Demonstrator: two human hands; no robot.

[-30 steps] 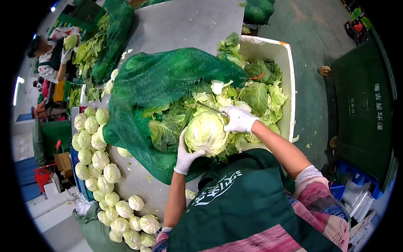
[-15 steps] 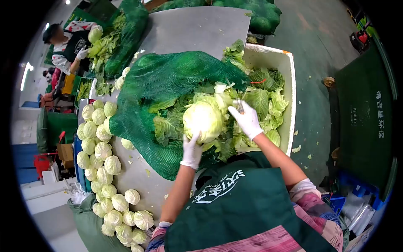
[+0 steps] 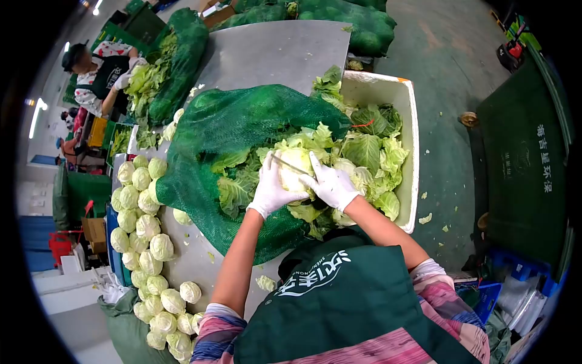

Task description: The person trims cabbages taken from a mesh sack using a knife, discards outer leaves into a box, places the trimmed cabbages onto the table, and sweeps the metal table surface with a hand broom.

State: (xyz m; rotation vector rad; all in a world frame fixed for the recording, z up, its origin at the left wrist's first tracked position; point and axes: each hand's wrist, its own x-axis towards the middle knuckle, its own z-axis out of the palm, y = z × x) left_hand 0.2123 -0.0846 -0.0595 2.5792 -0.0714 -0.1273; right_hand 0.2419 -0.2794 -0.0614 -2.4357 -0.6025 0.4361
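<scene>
Both hands wear white gloves. My left hand (image 3: 273, 189) is wrapped round the left side of a pale cabbage (image 3: 295, 171). My right hand (image 3: 331, 184) is at the cabbage's right side, with a thin knife (image 3: 290, 163) held against the thumb side, its blade lying across the cabbage top. Below and around them spreads a green mesh sack (image 3: 236, 121) with loose outer leaves (image 3: 235, 193) at its mouth. Right of my hands, a white foam box (image 3: 413, 151) holds more green leaves (image 3: 364, 151).
Trimmed cabbages (image 3: 147, 226) are piled along the left of the metal table (image 3: 273, 51). A co-worker (image 3: 103, 79) handles leaves at the upper left. Filled mesh sacks (image 3: 345, 24) lie beyond the table. A large green bin (image 3: 524, 158) stands at the right.
The cabbage has been turned among the leaves. My right hand, apart from it half a second ago, has come back against it. My left hand has moved up its left side.
</scene>
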